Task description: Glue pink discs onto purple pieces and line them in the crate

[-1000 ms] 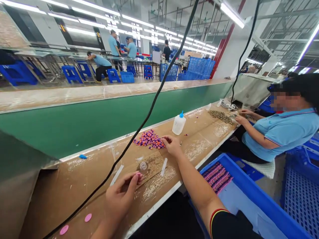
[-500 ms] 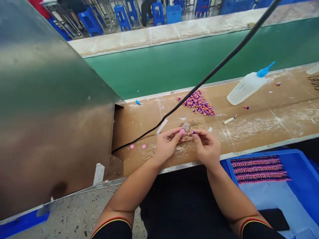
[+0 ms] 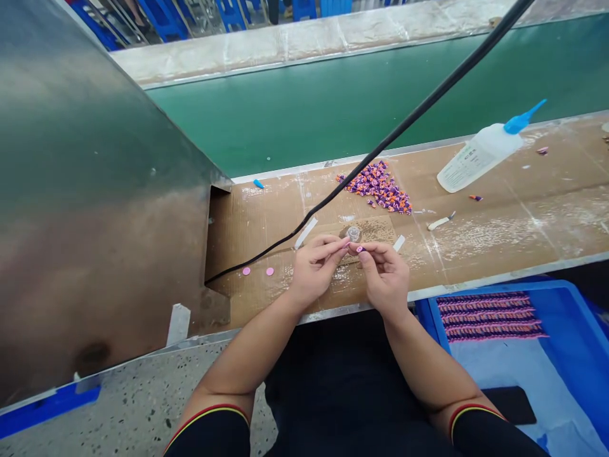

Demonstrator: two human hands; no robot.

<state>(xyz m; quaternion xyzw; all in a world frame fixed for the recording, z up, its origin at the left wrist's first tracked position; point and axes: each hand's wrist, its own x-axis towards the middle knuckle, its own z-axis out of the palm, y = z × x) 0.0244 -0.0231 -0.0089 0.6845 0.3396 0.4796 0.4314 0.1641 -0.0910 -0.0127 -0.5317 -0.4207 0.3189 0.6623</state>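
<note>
Between thumb and fingertips, my left hand (image 3: 314,266) pinches a small pink disc (image 3: 347,242), now seen nearly edge-on. My right hand (image 3: 387,276) is closed on a small purple-and-pink piece (image 3: 360,249), its pink face turned toward the disc. The two fingertips almost meet; whether the parts touch I cannot tell. Just beyond them sits a small clear round dish (image 3: 353,233) on a cardboard patch (image 3: 380,228). Two more pink discs, one (image 3: 246,271) beside the other (image 3: 270,271), lie left of my left hand.
A heap of purple-and-orange pieces (image 3: 380,187) lies behind my hands. A black cable (image 3: 380,147) crosses above the bench. To the right are a blue-tipped squeeze bottle (image 3: 480,155), a small white-handled blade (image 3: 440,222) and a blue tray (image 3: 578,336) with rows of pieces. A metal housing (image 3: 109,209) stands left.
My hands have come closer together, bringing the small piece near the disc. The disc has turned from face-on to nearly edge-on. The whole view has shifted slightly.
</note>
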